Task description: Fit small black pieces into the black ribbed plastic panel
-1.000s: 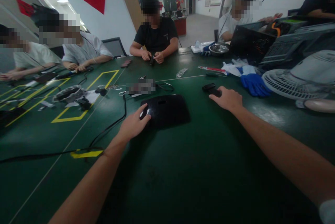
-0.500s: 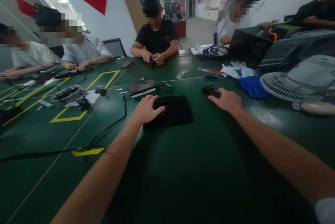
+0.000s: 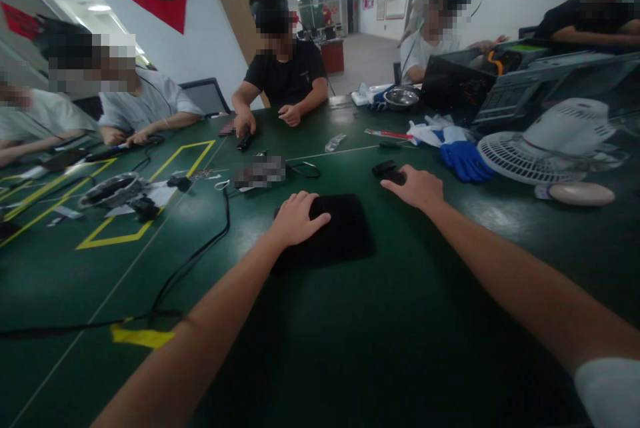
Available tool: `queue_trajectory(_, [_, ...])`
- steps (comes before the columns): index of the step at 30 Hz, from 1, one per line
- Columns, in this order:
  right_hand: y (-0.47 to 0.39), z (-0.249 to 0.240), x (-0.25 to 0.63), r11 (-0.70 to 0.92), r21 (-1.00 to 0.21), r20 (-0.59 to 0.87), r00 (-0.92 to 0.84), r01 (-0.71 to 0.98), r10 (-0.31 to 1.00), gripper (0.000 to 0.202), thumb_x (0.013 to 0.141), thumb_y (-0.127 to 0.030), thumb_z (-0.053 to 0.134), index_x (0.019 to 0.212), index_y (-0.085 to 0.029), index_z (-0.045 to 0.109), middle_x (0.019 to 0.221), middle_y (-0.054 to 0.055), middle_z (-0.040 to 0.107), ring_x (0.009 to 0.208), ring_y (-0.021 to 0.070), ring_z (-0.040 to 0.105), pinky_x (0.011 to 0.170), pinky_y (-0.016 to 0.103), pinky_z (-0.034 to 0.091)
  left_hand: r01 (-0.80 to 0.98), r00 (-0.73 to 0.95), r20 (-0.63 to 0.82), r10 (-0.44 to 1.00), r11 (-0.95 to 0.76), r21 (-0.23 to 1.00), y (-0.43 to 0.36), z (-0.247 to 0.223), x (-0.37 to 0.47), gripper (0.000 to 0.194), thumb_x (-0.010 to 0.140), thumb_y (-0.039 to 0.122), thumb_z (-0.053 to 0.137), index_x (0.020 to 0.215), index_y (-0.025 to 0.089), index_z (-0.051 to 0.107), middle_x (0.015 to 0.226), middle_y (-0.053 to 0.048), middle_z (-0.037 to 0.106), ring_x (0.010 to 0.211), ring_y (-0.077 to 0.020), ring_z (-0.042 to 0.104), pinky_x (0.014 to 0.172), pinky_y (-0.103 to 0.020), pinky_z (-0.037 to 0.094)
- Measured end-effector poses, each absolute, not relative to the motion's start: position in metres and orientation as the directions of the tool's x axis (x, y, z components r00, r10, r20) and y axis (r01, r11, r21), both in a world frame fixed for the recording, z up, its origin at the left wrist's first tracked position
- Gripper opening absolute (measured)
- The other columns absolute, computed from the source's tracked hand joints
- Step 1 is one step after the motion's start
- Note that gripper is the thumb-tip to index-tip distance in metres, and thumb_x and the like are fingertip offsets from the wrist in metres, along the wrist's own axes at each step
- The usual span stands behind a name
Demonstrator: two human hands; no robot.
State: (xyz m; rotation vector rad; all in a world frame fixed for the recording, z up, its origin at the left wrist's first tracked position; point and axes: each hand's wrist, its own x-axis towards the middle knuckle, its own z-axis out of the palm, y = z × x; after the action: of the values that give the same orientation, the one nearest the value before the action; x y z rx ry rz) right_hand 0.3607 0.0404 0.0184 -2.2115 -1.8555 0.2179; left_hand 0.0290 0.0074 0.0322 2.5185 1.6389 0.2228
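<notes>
My left hand [image 3: 300,220] lies on top of a flat black rectangular plate [image 3: 345,231], its thumb stretched out to the right. Whether the fingertips curl over the plate's far edge is hard to make out. To the right, my right hand [image 3: 419,187] has its thumb and fingers around a small black object [image 3: 395,176] on the green table. Part of that object is hidden under the fingers, and its kind cannot be told.
Behind the plate lies a dark device [image 3: 260,173] with a cable. Blue-and-white gloves [image 3: 464,160], a fan [image 3: 545,145], a metal bowl [image 3: 402,97] and a computer case [image 3: 525,91] occupy the right. A black cable [image 3: 193,265] crosses the left. Several people sit around the table.
My left hand has slid rightward over the plate, covering its slot, and the plate appears nearer. My right hand stays at the small black object. Across the table, a person's hands have moved apart.
</notes>
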Motion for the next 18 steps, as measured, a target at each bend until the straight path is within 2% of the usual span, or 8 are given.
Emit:
queue_trajectory(3, [0.042,0.016,0.362,-0.151,-0.273,0.058,0.173,0.950,0.983,0.069,0.096,-0.077,0.048,0.131,-0.020,0.069,0.119,0.020,0.077,0.106,0.0384,0.072,0.081,0.044,0.051,0.847,0.484,0.038,0.875,-0.478,0.232,-0.012,0.036,0.042,0.075,0.098,0.067,0.050,0.149,0.012,0.059,0.142,-0.020,0.066,0.132,-0.0385,0.061,0.113,-0.055,0.049])
queue_trajectory(6, [0.044,0.014,0.365,-0.145,-0.297,0.065,0.172,0.944,0.983,0.061,0.100,-0.068,0.046,0.127,-0.019,0.069,0.116,0.020,0.077,0.104,0.0367,0.072,0.081,0.044,0.050,0.825,0.501,0.025,0.865,-0.486,0.289,-0.015,0.040,0.040,0.073,0.099,0.065,0.051,0.149,0.013,0.059,0.146,-0.021,0.065,0.134,-0.0388,0.060,0.115,-0.058,0.047])
queue_trajectory(9, [0.047,0.011,0.369,-0.157,-0.393,0.057,0.194,0.906,0.979,0.059,0.103,-0.065,0.039,0.126,-0.019,0.068,0.113,0.019,0.076,0.101,0.0366,0.071,0.082,0.045,0.049,0.817,0.417,0.087,0.905,-0.415,0.400,-0.005,0.039,0.019,0.065,0.097,0.060,0.053,0.142,0.014,0.064,0.138,-0.019,0.070,0.131,-0.0365,0.063,0.115,-0.056,0.047])
queue_trajectory(11, [0.050,0.008,0.374,-0.165,-0.503,0.071,0.231,0.849,0.970,0.059,0.103,-0.066,0.037,0.125,-0.019,0.066,0.109,0.018,0.076,0.099,0.0356,0.070,0.083,0.045,0.048,0.785,0.296,0.145,0.944,-0.327,0.527,0.003,0.034,0.001,0.055,0.096,0.056,0.054,0.132,0.019,0.069,0.123,-0.014,0.075,0.114,-0.0311,0.070,0.106,-0.050,0.054])
queue_trajectory(14, [0.055,0.002,0.383,-0.121,-0.734,0.097,0.280,0.668,0.955,0.050,0.099,-0.065,0.047,0.116,-0.021,0.065,0.097,0.012,0.074,0.090,0.0295,0.068,0.078,0.040,0.047,0.701,0.108,0.206,0.973,-0.221,0.678,0.009,0.022,-0.019,0.043,0.093,0.053,0.055,0.116,0.021,0.073,0.104,-0.008,0.078,0.096,-0.0260,0.070,0.094,-0.043,0.056])
queue_trajectory(16, [0.059,0.000,0.390,-0.068,-0.889,0.065,0.271,0.453,0.960,0.044,0.092,-0.064,0.056,0.105,-0.023,0.063,0.082,0.006,0.069,0.075,0.0231,0.063,0.067,0.034,0.044,0.642,0.028,0.236,0.971,-0.198,0.741,0.009,0.014,-0.024,0.039,0.093,0.051,0.053,0.108,0.021,0.072,0.098,-0.006,0.077,0.093,-0.0245,0.070,0.091,-0.040,0.055])
queue_trajectory(18, [0.059,0.000,0.398,-0.056,-0.975,-0.003,0.237,0.217,0.971,0.040,0.084,-0.062,0.063,0.094,-0.024,0.060,0.067,0.001,0.059,0.059,0.0175,0.052,0.054,0.029,0.034,0.608,0.011,0.249,0.968,-0.205,0.767,0.008,0.009,-0.024,0.037,0.093,0.049,0.053,0.106,0.021,0.072,0.094,-0.005,0.077,0.089,-0.0237,0.069,0.088,-0.039,0.055])
